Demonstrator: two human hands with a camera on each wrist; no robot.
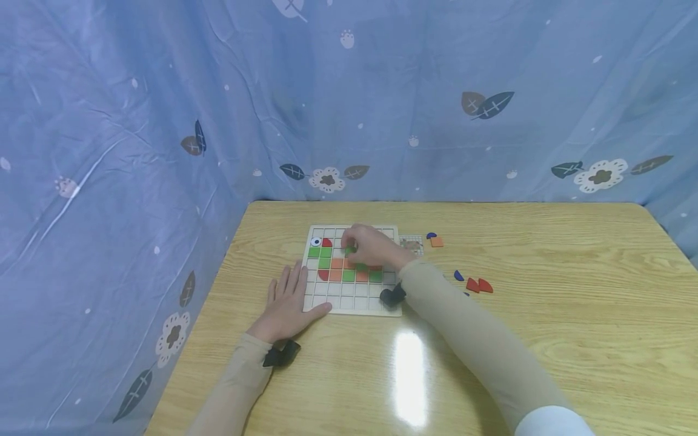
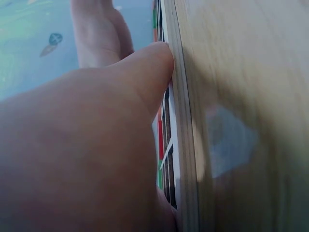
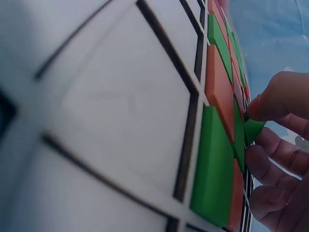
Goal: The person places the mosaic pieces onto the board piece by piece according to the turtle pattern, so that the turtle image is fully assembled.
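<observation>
A white grid board (image 1: 347, 303) lies on the table, with green, orange and red pieces set in several of its cells. My left hand (image 1: 285, 309) rests at the board's near left corner, its fingers straight along the left side and the thumb on the front edge. Over the board's upper middle, my right hand (image 1: 375, 245) pinches a green piece (image 3: 254, 129) between thumb and fingers. That piece is tilted and close to the board's surface in the right wrist view. A round eye piece (image 1: 315, 241) sits at the upper left beside a red quarter-round piece (image 1: 327, 242).
A small picture card (image 1: 411, 243) lies against the board's right side, partly behind the right forearm. Further right are an orange square (image 1: 437, 241), blue half-round pieces (image 1: 458, 275) and red quarter-round pieces (image 1: 485, 286). A blue patterned curtain (image 1: 382, 121) hangs behind the wooden table (image 1: 545, 339).
</observation>
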